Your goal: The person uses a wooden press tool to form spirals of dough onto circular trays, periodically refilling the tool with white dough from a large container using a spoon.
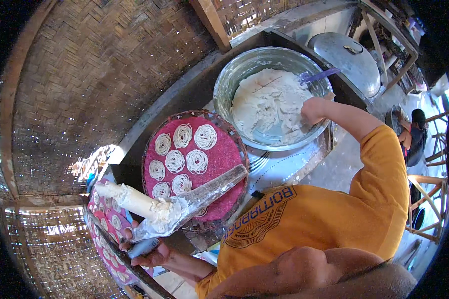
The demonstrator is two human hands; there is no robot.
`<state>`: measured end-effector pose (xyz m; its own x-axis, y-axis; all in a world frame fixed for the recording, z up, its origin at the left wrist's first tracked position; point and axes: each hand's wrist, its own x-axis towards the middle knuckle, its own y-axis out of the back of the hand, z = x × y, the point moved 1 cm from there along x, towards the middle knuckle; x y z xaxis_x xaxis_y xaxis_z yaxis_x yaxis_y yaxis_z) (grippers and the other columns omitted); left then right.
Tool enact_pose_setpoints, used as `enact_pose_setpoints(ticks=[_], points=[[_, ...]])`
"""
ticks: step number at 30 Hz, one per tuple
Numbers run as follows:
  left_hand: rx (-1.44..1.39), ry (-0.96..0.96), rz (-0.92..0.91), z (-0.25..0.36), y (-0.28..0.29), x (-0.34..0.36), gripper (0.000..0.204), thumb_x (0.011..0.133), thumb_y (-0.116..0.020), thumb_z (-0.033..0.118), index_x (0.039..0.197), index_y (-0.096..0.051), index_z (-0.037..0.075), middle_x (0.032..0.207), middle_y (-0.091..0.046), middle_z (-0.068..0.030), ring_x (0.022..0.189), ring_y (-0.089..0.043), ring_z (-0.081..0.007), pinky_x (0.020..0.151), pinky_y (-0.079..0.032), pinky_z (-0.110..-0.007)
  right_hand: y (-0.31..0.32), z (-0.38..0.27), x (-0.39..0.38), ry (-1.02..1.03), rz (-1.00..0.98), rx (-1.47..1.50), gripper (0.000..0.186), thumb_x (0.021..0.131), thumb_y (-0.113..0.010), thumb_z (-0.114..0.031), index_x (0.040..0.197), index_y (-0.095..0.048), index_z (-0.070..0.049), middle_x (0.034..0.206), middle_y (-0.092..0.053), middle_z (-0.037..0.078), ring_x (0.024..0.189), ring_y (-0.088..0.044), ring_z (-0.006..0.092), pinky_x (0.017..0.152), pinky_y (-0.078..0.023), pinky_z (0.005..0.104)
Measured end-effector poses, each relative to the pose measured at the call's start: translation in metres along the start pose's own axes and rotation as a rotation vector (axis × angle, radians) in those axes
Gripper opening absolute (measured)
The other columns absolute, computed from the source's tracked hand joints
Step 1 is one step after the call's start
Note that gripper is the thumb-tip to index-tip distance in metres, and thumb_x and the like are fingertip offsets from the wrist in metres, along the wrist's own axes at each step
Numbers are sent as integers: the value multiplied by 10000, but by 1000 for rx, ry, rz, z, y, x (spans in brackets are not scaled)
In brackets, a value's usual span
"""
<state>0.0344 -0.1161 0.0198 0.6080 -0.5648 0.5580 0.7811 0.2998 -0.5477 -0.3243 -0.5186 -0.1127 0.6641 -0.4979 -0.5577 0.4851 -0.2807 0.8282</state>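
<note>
My left hand (pixel 155 256), at the lower left, has its fingers closed round a grey cylinder (pixel 142 247). Just above it, a long wooden bar (pixel 219 182), smeared white, crosses a pink round tray (pixel 219 159) of coiled white noodle nests (pixel 196 161); a white tube (pixel 132 198) with dough stuck on one end lies alongside. My right hand (pixel 314 110) is curled at the right inner side of a metal basin (pixel 254 54) of white dough (pixel 267 99); what its fingertips hold is hidden. A purple utensil (pixel 319 75) rests at the basin's rim.
A woven bamboo wall (pixel 95 74) rises at left and back. More nests on pink trays (pixel 105 239) stand at far left. A large metal lid (pixel 346 60) is beyond the basin. Another person (pixel 414 134) sits at far right near wooden frames (pixel 429 204).
</note>
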Motion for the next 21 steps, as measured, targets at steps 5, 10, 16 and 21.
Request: enact_pose_setpoints(ticks=[5, 10, 16, 21], points=[[122, -69, 42, 21, -3, -10, 462, 735, -600, 409, 1112, -481, 171, 1104, -436, -80, 1084, -432, -329, 906, -361, -502, 42, 2, -16, -149, 4, -5, 215, 606, -586, -248, 720, -651, -77, 747, -615, 135, 699, -593, 293, 606, -473, 386], [33, -25, 24, 26, 8, -17, 436, 744, -588, 414, 1088, -488, 165, 1115, -440, -102, 1078, -437, -340, 881, -389, -494, 9, 8, 5, -112, 121, -120, 150, 545, -576, -161, 669, -640, -108, 678, -602, 124, 666, -592, 300, 578, -473, 400], [61, -17, 45, 20, 16, -14, 445, 735, -601, 412, 1074, -479, 151, 1096, -430, -102, 1073, -438, -355, 874, -381, -525, -7, 1, -1, -16, 68, -108, 168, 549, -555, -140, 692, -636, -106, 710, -605, 134, 690, -592, 309, 595, -474, 397], [201, -182, 127, 26, 56, -28, 485, 718, -617, 424, 1093, -451, 165, 1084, -435, -98, 1059, -444, -359, 868, -383, -532, 3, -15, -12, 5, -3, -30, 213, 580, -554, -184, 739, -642, -72, 755, -612, 142, 728, -591, 311, 638, -472, 399]])
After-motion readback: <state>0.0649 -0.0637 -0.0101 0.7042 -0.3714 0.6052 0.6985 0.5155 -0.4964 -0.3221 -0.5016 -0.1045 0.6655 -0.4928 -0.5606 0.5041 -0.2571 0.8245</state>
